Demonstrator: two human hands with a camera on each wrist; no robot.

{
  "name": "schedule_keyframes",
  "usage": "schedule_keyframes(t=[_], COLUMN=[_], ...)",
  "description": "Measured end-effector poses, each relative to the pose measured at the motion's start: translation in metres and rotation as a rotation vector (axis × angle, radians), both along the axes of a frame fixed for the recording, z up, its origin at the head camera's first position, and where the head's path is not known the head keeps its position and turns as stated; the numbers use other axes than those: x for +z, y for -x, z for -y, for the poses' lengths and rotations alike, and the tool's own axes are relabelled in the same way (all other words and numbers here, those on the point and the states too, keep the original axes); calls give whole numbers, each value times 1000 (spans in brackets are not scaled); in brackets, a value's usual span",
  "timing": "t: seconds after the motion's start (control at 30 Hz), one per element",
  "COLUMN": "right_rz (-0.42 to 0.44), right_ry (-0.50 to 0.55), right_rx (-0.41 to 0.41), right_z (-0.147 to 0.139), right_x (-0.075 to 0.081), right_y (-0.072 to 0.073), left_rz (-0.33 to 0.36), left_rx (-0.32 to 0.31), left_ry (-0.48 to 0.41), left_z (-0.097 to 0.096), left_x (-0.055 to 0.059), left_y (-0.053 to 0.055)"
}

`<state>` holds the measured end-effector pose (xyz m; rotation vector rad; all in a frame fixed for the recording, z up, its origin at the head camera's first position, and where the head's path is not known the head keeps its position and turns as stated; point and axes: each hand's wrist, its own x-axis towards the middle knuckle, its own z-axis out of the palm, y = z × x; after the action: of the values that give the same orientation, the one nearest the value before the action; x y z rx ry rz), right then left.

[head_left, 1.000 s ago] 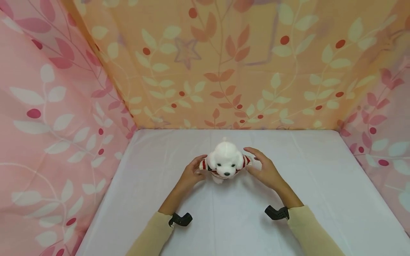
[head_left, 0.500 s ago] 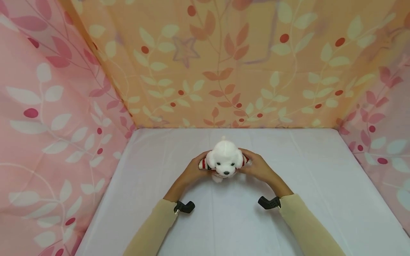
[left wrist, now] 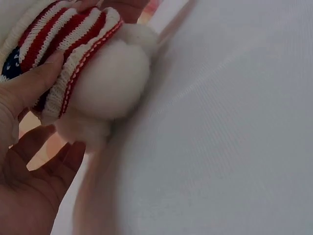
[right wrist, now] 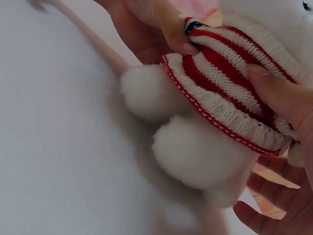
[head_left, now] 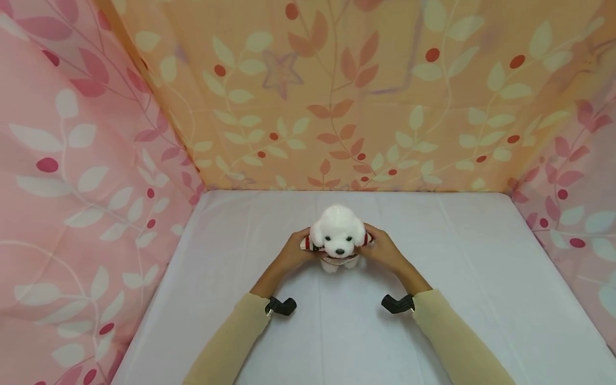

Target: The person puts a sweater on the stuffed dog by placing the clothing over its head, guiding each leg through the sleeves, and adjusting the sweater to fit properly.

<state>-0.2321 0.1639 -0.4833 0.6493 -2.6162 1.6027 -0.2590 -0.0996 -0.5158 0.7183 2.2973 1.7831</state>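
Plush dog (head_left: 338, 227) just below centre of head view, left hand (head_left: 294, 251) and right hand (head_left: 382, 251) curled partway round its striped sweater (right wrist: 222, 73), one per side. Guessing two-sided grip keeps squishy body upright, balanced. Can't tell if it touches white tablecloth (head_left: 327, 342). Leafy orange drape (head_left: 308, 123) up top, pink drapes (head_left: 58, 214) at left and right edges.

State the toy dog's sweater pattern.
The sweater has red and white stripes, some navy; clearest in right wrist view.
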Motion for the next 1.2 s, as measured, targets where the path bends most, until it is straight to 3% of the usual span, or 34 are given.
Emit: schedule_keyframes(t=[0.2, 0.3, 0.47, 0.63, 0.77, 0.9, 1.2], right_rz=[111, 174, 293, 525, 718, 825, 927], right_ry=[51, 69, 60, 125, 181, 212, 304], right_rx=[-65, -80, -88, -60, -50, -21, 4], right_z=[2, 1, -3, -9, -14, -19, -25], right_x=[6, 10, 10, 13, 9, -3, -27], right_y=[-3, -5, -6, -11, -17, -22, -28], left_rz=[99, 162, 380, 624, 756, 816, 858], left_rx=[7, -21, -102, -108, -149, -175, -141], left_ry=[-54, -68, -114, -129, -105, -84, -80], left_z=[-3, -6, -9, -11, -13, -16, -20], left_x=[-8, 0, 16, 27, 28, 21, 2], left_y=[8, 4, -8, -18, -26, -32, -37])
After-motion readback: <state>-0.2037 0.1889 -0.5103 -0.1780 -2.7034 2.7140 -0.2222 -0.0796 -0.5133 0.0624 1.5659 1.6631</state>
